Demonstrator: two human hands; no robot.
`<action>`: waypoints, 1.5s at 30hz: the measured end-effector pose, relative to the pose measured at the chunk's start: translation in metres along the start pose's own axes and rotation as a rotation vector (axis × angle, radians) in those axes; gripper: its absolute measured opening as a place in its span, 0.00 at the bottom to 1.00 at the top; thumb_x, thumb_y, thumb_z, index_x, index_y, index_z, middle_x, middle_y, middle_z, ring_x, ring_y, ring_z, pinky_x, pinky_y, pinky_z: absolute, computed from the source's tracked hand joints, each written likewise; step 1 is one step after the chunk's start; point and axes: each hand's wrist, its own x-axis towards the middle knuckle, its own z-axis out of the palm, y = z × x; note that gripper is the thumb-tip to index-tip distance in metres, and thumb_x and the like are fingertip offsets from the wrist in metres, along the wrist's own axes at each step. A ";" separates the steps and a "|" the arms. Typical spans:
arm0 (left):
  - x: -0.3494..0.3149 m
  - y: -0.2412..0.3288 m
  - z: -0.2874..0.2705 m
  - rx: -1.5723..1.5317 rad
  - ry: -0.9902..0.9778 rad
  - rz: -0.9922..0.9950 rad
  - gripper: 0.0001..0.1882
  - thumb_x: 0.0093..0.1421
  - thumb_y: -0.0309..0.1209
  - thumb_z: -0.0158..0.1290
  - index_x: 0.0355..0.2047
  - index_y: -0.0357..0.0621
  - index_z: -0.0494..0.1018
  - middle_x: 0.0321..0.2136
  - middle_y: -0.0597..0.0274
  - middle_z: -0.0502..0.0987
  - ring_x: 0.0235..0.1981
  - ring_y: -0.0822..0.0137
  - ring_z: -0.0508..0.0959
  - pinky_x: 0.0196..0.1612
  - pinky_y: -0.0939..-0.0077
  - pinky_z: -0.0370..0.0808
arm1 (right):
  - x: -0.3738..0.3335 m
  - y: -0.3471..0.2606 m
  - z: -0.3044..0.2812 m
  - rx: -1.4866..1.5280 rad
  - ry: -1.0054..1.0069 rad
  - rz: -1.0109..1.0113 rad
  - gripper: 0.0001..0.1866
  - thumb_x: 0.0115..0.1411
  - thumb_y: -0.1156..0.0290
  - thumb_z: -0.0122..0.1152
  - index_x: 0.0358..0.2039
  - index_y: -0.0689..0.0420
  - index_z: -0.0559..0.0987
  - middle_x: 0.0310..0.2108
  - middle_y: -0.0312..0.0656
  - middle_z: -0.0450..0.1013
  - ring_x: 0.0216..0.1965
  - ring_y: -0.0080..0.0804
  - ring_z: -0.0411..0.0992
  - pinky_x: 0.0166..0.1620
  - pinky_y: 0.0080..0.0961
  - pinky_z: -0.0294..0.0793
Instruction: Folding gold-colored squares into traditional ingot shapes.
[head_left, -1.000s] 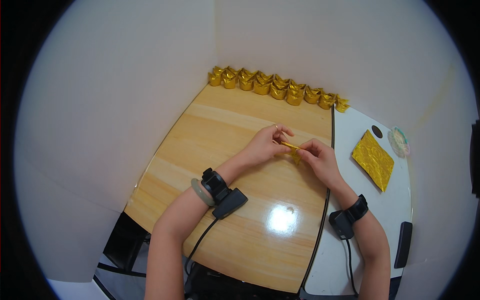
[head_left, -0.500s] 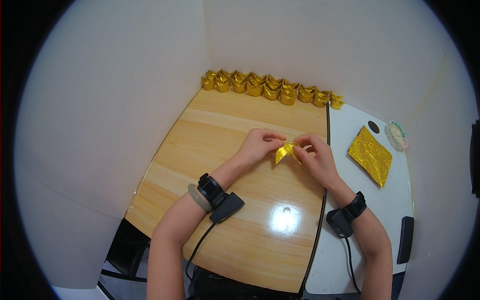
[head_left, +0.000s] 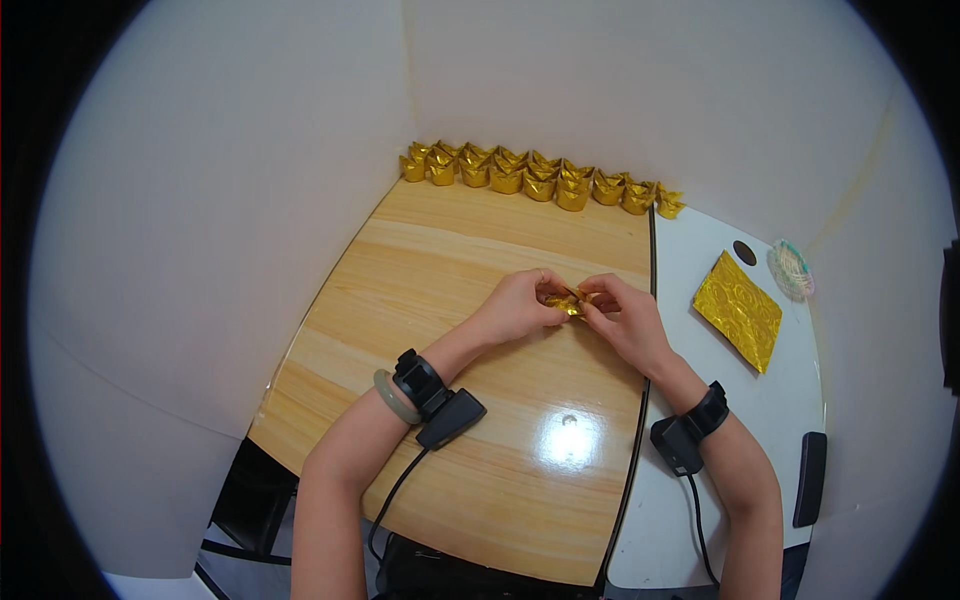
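Observation:
A small folded piece of gold foil paper (head_left: 565, 304) is pinched between my two hands above the wooden table. From its left side my left hand (head_left: 520, 304) grips it, thumb in front and fingers curled behind. My right hand (head_left: 622, 310) holds the opposite side between thumb and fingertips. The fingers cover much of the paper, so its full shape is hidden. Along the far table edge stand several finished gold paper ingots (head_left: 507, 172), packed close in rows.
A stack of patterned gold foil sheets (head_left: 740, 312) lies on the white table (head_left: 680, 520) at right. Behind it is a pale stringy bundle (head_left: 792, 268). A black bar-shaped object (head_left: 811, 480) sits at the right edge. Walls rise behind and beside the wooden table (head_left: 400, 270).
The foil piece had two points hanging downward; now it is turned and more enclosed by my fingers. My left hand has shifted slightly down and wraps farther round it.

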 end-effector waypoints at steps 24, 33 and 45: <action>0.002 0.004 -0.003 -0.213 0.031 0.039 0.13 0.51 0.23 0.57 0.38 0.33 0.72 0.34 0.59 0.76 0.35 0.73 0.75 0.38 0.82 0.72 | 0.002 0.006 0.006 0.575 0.085 0.112 0.21 0.51 0.83 0.59 0.47 0.61 0.69 0.35 0.38 0.70 0.37 0.23 0.71 0.38 0.15 0.72; 0.004 0.003 -0.006 -0.134 0.010 0.063 0.07 0.53 0.24 0.56 0.34 0.38 0.74 0.32 0.64 0.76 0.32 0.76 0.74 0.36 0.84 0.71 | 0.004 0.005 -0.002 0.637 -0.095 0.236 0.15 0.54 0.77 0.60 0.43 0.62 0.72 0.30 0.36 0.73 0.29 0.17 0.71 0.32 0.12 0.69; 0.002 0.003 -0.007 -0.203 0.032 0.013 0.05 0.54 0.27 0.56 0.32 0.41 0.74 0.26 0.69 0.76 0.26 0.80 0.72 0.29 0.89 0.67 | 0.003 0.005 -0.004 1.053 -0.200 0.345 0.18 0.66 0.63 0.43 0.50 0.61 0.68 0.38 0.38 0.71 0.31 0.22 0.72 0.32 0.13 0.72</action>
